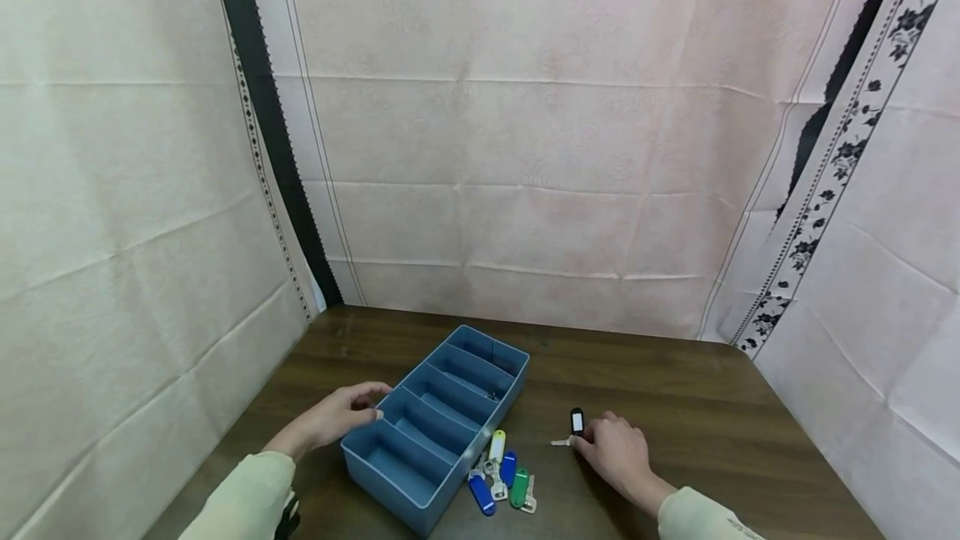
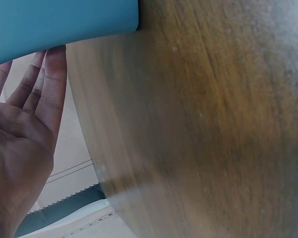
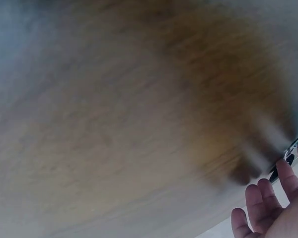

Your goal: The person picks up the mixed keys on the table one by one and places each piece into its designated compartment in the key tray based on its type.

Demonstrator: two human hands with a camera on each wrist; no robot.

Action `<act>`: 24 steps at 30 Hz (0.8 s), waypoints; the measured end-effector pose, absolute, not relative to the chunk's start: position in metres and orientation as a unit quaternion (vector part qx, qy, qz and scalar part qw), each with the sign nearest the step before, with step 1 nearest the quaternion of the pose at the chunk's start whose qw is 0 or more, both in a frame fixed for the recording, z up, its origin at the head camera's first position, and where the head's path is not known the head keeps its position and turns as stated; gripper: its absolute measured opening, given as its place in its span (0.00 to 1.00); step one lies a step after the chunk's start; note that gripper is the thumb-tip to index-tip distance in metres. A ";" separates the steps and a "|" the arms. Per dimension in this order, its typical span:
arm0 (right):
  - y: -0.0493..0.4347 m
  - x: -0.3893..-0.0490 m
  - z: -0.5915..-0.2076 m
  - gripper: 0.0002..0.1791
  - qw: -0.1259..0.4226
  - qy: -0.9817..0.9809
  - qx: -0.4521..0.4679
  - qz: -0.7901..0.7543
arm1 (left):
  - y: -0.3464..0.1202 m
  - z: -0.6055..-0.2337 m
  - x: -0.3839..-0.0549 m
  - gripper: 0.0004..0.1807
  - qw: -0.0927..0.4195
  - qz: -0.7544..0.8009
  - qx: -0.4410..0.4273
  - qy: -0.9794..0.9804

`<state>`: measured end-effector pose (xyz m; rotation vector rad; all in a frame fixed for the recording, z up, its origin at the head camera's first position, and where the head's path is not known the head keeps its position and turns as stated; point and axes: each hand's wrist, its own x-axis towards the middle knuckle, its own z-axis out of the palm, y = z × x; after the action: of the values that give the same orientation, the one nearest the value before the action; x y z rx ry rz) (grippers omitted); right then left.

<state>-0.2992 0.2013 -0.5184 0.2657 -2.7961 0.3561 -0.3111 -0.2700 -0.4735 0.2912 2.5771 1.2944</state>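
A blue tray split into several compartments stands slantwise on the table. My left hand is at its left side, fingertips touching the rim. In the left wrist view, the fingers of this hand reach fairly straight to the tray's wall. To the right of the tray, my right hand pinches a key with a black tag between thumb and finger, low over the table. The right wrist view shows the black tag partly, beside the fingertips of the right hand.
Beside the tray's near right side lies a pile of keys with tags: a yellow tag, blue tags and a green tag. A small metallic item shows inside the tray. Pale cloth hangs around the brown table.
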 end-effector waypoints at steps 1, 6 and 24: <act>0.201 -0.299 -0.518 0.14 0.156 -0.975 0.095 0.123 | -0.270 -0.474 -0.311 0.21 0.121 0.444 0.098 0.883; 0.201 -0.299 -0.517 0.11 0.152 -0.977 0.099 0.113 | -0.270 -0.474 -0.312 0.21 0.120 0.444 0.097 0.883; 0.202 -0.302 -0.512 0.05 0.187 -0.970 0.096 0.120 | -0.270 -0.473 -0.311 0.20 0.117 0.446 0.112 0.880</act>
<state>-0.3024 0.2021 -0.5115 0.2708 -2.7314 0.3375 -0.3112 -0.2700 -0.4734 0.3278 2.5756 1.3061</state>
